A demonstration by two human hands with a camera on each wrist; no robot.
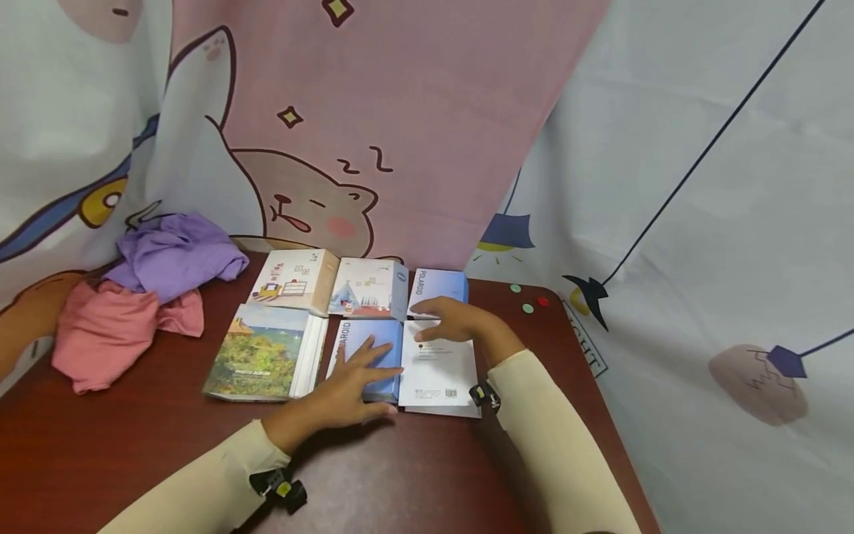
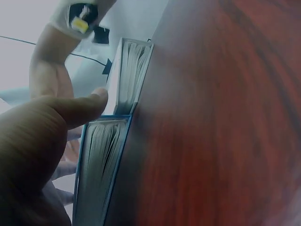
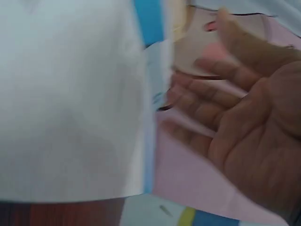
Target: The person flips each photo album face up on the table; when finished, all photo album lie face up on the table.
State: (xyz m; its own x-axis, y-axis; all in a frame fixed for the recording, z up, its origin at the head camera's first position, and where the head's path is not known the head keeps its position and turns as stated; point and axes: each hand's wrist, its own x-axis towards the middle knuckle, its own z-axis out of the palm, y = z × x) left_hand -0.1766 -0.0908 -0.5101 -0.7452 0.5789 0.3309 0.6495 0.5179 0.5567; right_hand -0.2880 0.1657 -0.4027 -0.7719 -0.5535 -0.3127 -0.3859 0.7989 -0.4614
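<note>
Several photo albums lie in two rows. My left hand (image 1: 350,386) is spread with its fingers over a blue Polaroid album (image 1: 382,374) in the front row. In the left wrist view, its thumb reaches along the page edges near the corner of the blue-edged album (image 2: 101,165). My right hand (image 1: 460,322) reaches over the upper part of a white album (image 1: 437,371), its fingertips overlapping a second blue Polaroid album (image 1: 443,284) behind. In the right wrist view, its fingers are extended beside the white cover (image 3: 70,103), holding nothing.
A landscape-covered photo album (image 1: 260,352) lies at the left of the front row. Two illustrated albums, one with a train (image 1: 296,278) and one with a tent (image 1: 368,285), lie behind. Purple cloth (image 1: 180,252) and pink cloth (image 1: 107,330) are heaped left. Small discs (image 1: 528,308) lie back right.
</note>
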